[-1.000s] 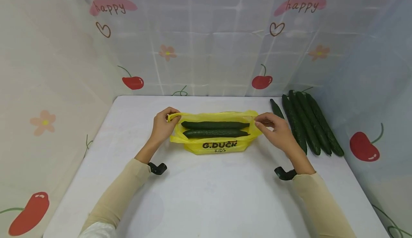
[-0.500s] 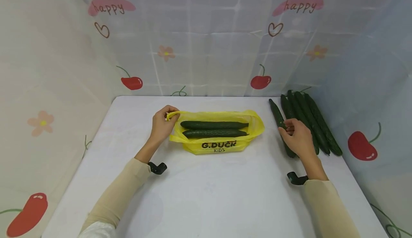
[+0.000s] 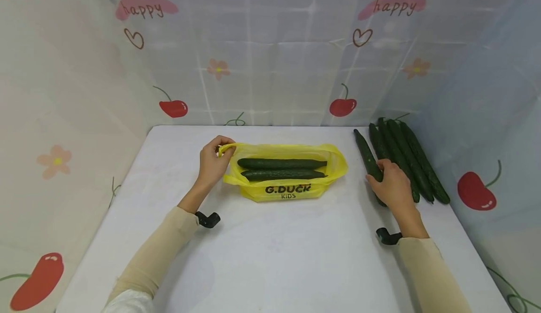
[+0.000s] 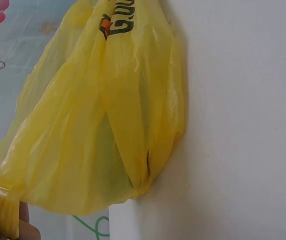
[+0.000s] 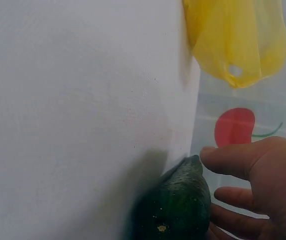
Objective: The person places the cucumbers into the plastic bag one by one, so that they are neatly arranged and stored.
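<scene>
My left hand (image 3: 212, 163) pinches the gathered left corner of a yellow plastic bag (image 3: 251, 191) printed "G.DUCK KIDS". The bag (image 4: 133, 95) stretches away from my fingers in the left wrist view. Through its wide mouth two dark green cucumbers show, the rear one (image 3: 281, 164) and the front one (image 3: 283, 175), side by side. On the right, my right hand (image 3: 396, 184) grips a single cucumber (image 3: 365, 151) around its lower half, thumb on the left side and fingers on the right. In the right wrist view this cucumber (image 5: 175, 205) lies close beside the fingers.
Several more cucumbers (image 3: 412, 162) lie fanned in a row at the table's right back, just beyond my right hand. The white table (image 3: 274, 252) meets patterned curtains (image 3: 274, 82) behind and on both sides. A black camera (image 3: 207, 220) is strapped on each wrist.
My right hand has let go of the bag's right end and moved right to the nearest loose cucumber, its fingers now around it. The left hand keeps its hold on the bag.
</scene>
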Tool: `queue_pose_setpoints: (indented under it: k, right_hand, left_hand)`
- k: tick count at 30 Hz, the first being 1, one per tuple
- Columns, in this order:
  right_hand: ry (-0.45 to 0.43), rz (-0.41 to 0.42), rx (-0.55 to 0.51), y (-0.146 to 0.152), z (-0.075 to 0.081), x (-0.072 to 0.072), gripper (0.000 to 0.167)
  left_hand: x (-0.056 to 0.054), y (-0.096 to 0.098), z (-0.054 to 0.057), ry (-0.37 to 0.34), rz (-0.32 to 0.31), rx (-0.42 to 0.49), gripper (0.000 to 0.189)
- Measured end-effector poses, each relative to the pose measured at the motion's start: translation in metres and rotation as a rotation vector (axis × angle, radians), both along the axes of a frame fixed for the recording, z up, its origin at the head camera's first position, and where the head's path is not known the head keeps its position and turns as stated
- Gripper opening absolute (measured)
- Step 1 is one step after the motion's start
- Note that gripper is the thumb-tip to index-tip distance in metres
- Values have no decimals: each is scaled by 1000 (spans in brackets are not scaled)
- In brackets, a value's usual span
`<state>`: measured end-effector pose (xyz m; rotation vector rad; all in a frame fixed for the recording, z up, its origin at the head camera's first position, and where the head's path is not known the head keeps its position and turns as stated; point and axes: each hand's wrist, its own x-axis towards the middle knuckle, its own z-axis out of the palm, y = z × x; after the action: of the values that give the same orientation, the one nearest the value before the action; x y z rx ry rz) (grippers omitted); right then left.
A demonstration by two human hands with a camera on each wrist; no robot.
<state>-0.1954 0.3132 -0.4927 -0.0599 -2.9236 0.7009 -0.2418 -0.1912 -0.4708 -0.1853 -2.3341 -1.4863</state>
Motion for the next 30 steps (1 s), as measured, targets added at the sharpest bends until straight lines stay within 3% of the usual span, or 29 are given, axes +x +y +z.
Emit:
queue_pose_setpoints:
  k: [11, 22, 30]
  right_hand:
    - [-73, -44, 65, -12, -1, -5, 69]
    - [39, -30, -24, -18, -6, 1, 61]
    - [19, -18, -45, -27, -9, 1, 62]
  left_hand:
    - [-1, 1, -1, 43, 2, 28, 6]
    - [-2, 2, -2, 34, -8, 45, 6]
    - [-2, 3, -4, 13, -6, 51, 8]
